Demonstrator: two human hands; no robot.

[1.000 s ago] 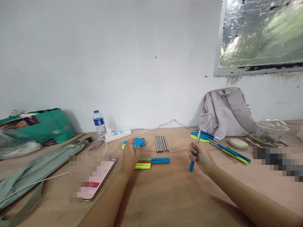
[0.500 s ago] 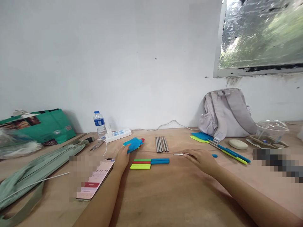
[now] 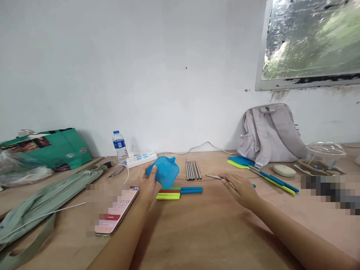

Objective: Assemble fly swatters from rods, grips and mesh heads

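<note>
My left hand (image 3: 148, 184) is closed on the edge of a blue perforated fly swatter head (image 3: 166, 171), which it holds up and tilted above the table. A short stem points up at the head's top right. In my right hand (image 3: 237, 189) lies a thin metal rod (image 3: 213, 176), its bare end pointing left and a blue handle (image 3: 254, 185) showing past the fingers. Between the hands several metal tubes (image 3: 193, 170) lie side by side. Nearer me are handle grips: blue ones (image 3: 191, 190), a red one (image 3: 169, 191) and yellow ones (image 3: 168, 197), with a green one partly covered.
Fly swatters with blue and yellow handles (image 3: 277, 181) lie at the right, before a grey backpack (image 3: 271, 135). A white oval case (image 3: 284, 170) and a clear plastic bowl (image 3: 324, 153) are beyond. Leftward are a phone (image 3: 119, 210), power strip (image 3: 142, 159), water bottle (image 3: 120, 148) and green bag (image 3: 70, 150).
My left hand has raised the blue swatter head off the pile and turned its mesh face toward me. My right hand still holds the rod, slightly higher.
</note>
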